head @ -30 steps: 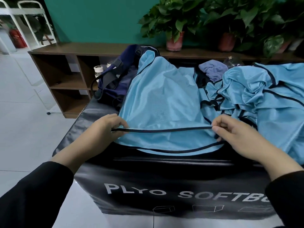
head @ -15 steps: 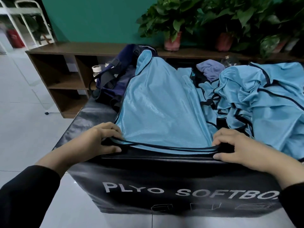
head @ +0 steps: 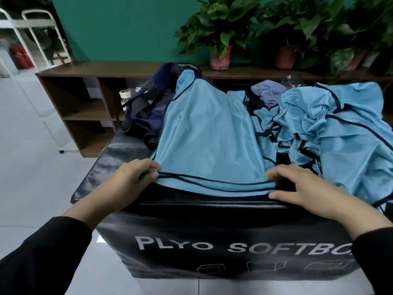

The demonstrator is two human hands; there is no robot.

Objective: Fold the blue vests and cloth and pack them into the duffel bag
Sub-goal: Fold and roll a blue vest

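Both the left hand (head: 129,179) and right hand (head: 297,184) pinched the light-blue mesh vest's (head: 208,137) navy-trimmed hem (slippery stuff), which looked likely to skew if either let go early.

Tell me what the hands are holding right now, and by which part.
Both hold the spread blue vest by its dark-trimmed bottom hem: left hand pinches the left corner, right hand grips the right corner.

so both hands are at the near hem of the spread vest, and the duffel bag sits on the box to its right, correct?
Not quite: in the head view the duffel bag sits left of the spread vest. Both hands, left and right, are at its near hem.
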